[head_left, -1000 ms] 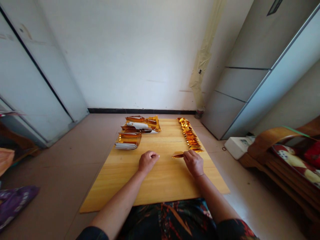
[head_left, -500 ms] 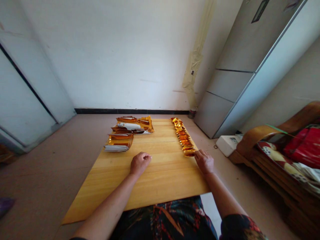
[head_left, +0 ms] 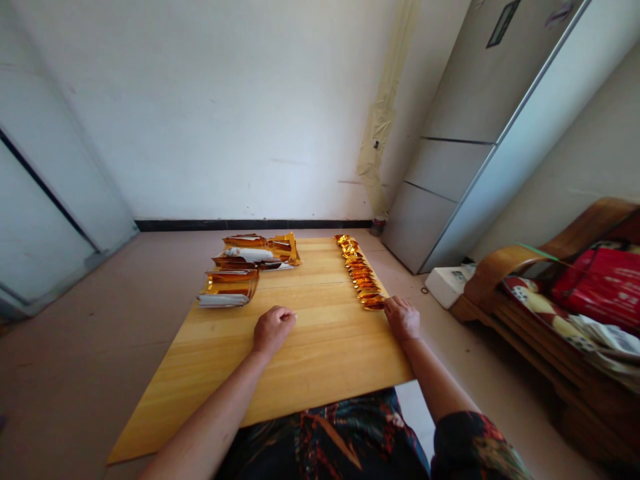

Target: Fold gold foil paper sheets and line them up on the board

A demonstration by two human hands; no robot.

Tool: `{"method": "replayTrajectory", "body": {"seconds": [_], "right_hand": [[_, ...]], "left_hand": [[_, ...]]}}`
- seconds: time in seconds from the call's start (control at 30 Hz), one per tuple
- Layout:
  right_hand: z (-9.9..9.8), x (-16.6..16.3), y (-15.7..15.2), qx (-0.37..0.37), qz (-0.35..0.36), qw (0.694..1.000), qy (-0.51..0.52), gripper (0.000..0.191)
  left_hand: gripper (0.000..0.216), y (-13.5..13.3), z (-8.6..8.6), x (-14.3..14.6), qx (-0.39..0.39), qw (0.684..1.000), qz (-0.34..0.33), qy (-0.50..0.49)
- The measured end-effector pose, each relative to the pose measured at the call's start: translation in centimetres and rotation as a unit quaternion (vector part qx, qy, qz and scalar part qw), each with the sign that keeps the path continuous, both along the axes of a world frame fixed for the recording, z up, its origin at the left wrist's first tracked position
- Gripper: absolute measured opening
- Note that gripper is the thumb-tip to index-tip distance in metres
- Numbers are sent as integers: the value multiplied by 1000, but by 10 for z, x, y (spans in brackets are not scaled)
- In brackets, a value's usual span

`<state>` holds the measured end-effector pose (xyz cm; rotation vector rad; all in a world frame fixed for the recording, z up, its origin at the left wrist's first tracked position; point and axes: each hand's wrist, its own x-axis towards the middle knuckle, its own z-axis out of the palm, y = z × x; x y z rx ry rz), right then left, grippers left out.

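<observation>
On the light wooden board (head_left: 300,360) lies a row of small shiny gold foil packets (head_left: 361,273), packed side by side along the right edge. My right hand (head_left: 403,319) is at the near end of this row, its fingers pinched on the right end of the closest gold foil packet (head_left: 373,307). Curled fingers close my left hand (head_left: 273,330), which rests over the middle of the board with nothing visible in it. Beyond it, at the far left, are stacks of folded gold-and-brown wrappers (head_left: 230,283), with a white rolled piece (head_left: 249,255) among them.
A white wall (head_left: 240,120) with a dark skirting strip stands behind the board. At the right are a tall grey fridge (head_left: 450,167), a white box (head_left: 445,285) and a wooden armchair (head_left: 505,267) holding a red bag (head_left: 600,283). Tiled floor surrounds the board.
The view has shifted slightly, moving the whole scene a little left. The nearest foil packet now lies closer against the row, with my right fingers still at its end. My left hand stays closed.
</observation>
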<state>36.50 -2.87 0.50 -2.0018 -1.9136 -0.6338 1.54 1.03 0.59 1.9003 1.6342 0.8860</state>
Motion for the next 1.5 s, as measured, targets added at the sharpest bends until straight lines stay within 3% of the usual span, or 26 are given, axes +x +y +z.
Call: {"method": "replayTrajectory", "body": {"seconds": [0.47,1.0,1.27,1.5], "right_hand": [[-7,-1,17,-44,-37,998,-7,19],[13,-25,5,-117,-59,991,15,18],[8,-21,9,-106,-63,992,14,16],[-7,-16,-3,-53,-28,998,3,27]], "left_hand": [[20,0,-2,0,7,1000,-9,0],[18,2,-6,0,11,1000,-5,0],[18,-1,-2,0,9,1000,-1,-1],[14,-3,-4,3,28,1000,-5,-13]]}}
